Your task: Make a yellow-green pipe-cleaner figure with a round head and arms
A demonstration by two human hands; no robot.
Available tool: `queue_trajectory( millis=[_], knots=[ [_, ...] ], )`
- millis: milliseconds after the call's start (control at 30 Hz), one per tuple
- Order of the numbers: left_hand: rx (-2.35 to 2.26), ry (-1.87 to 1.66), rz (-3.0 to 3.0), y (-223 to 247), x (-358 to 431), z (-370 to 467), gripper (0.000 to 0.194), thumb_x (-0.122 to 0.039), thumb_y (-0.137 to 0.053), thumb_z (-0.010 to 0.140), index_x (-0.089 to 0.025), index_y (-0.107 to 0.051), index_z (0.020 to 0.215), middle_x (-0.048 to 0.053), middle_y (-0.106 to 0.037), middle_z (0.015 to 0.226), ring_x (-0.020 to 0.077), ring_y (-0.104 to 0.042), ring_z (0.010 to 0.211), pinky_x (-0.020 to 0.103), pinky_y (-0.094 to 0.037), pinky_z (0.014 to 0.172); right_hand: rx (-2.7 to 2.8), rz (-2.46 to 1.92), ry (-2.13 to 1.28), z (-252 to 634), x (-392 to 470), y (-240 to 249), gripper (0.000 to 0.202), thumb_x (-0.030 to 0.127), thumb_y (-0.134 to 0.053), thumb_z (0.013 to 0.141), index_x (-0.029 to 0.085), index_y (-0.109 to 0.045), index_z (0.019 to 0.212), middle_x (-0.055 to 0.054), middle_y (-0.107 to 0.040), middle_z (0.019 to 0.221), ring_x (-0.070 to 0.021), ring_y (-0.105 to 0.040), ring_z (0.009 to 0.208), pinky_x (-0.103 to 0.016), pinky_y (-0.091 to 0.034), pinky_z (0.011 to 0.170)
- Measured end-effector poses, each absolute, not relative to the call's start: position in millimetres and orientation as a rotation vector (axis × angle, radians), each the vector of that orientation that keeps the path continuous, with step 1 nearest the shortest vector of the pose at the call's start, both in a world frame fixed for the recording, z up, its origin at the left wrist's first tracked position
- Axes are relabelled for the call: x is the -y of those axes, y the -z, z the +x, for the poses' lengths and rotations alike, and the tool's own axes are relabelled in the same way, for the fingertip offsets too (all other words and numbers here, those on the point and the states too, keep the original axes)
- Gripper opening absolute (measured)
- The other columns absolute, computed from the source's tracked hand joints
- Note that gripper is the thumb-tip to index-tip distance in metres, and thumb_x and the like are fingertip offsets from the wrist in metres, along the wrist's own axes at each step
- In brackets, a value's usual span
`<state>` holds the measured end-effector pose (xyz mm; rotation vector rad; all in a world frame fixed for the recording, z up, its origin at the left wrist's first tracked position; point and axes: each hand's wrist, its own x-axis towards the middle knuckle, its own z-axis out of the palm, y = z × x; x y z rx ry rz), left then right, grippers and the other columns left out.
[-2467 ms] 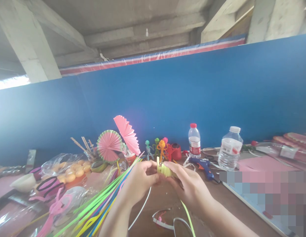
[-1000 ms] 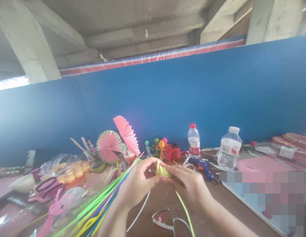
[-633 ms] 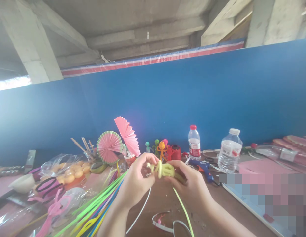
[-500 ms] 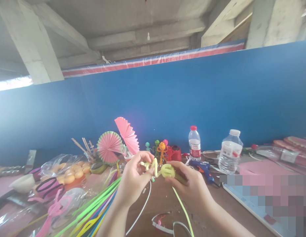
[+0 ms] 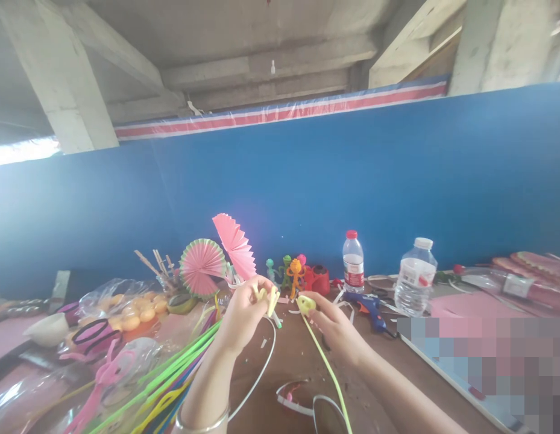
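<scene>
My left hand (image 5: pixel 247 310), a bracelet at its wrist, pinches a folded piece of pale yellow pipe cleaner (image 5: pixel 273 301) over the middle of the table. To its right, a small yellow piece (image 5: pixel 305 303), rounded with a hole in it, is held in the fingers of my right hand (image 5: pixel 328 322). A long yellow-green pipe cleaner (image 5: pixel 327 364) runs down from beside that piece towards the table's front. A gap separates the two hands. Whether the long strand is joined to the rounded piece I cannot tell.
Left are bright pipe cleaners (image 5: pixel 164 367), a pink figure (image 5: pixel 105 380) and paper fans (image 5: pixel 202 269). Small coloured figures (image 5: pixel 296 276) stand behind the hands. Two bottles (image 5: pixel 353 265), a blue glue gun (image 5: pixel 374 308) and a white-edged board (image 5: pixel 449 377) lie right. White strips (image 5: pixel 261 374) curve across the brown table.
My hands have moved apart, separating the yellow pieces that met or nearly met between them. The rounded piece in my right hand has turned, and the long strand now shows from near it.
</scene>
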<state>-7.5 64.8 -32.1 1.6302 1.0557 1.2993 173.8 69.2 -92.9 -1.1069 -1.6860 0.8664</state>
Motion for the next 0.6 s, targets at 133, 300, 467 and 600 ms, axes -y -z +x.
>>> queue_trajectory(
  millis=[133,300,467,600],
  knots=[
    [-0.864,-1.226,1.245,56.8,-76.6,-1.5,0.012,-0.025,-0.063,0.07,-0.015,-0.056,0.07,-0.002,-0.056,0.062,0.009,-0.05,0.051,0.018,-0.038,0.045,1.8,-1.205,-0.755,160.9,-84.2,130.3,0.034,0.016,-0.051,0.071,0.02,-0.062,0.103,-0.006,-0.068,0.093,-0.0223,-0.061,0.088,-0.031,-0.042,0.079],
    [-0.97,-1.237,0.987,119.4,-79.8,-0.6,0.019,-0.031,-0.058,0.076,-0.013,-0.058,0.083,0.004,-0.062,0.074,0.0124,-0.059,0.056,0.021,-0.044,0.046,1.699,-1.27,-0.625,145.2,-76.3,161.3,0.046,0.012,-0.062,0.059,0.015,-0.061,0.104,-0.013,-0.062,0.108,-0.0277,-0.053,0.103,-0.033,-0.036,0.089],
    [-1.058,-1.279,0.762,170.5,-60.8,0.5,0.031,-0.028,-0.051,0.084,-0.015,-0.051,0.112,0.008,-0.055,0.111,0.0201,-0.057,0.092,0.04,-0.049,0.076,1.526,-1.311,-0.654,140.1,-55.9,169.3,0.028,0.04,-0.047,0.078,0.019,-0.062,0.068,-0.003,-0.064,0.06,-0.0195,-0.059,0.059,-0.027,-0.041,0.06],
    [-1.04,-1.349,0.701,188.6,-53.6,10.5,0.031,-0.028,-0.051,0.084,-0.015,-0.05,0.113,0.009,-0.055,0.112,0.0206,-0.057,0.093,0.041,-0.049,0.077,1.396,-1.335,-0.694,137.5,-46.4,183.1,0.058,0.049,-0.023,0.086,0.019,-0.054,0.048,0.0,-0.046,0.039,-0.0177,-0.05,0.043,-0.027,-0.037,0.05]
  ],
)
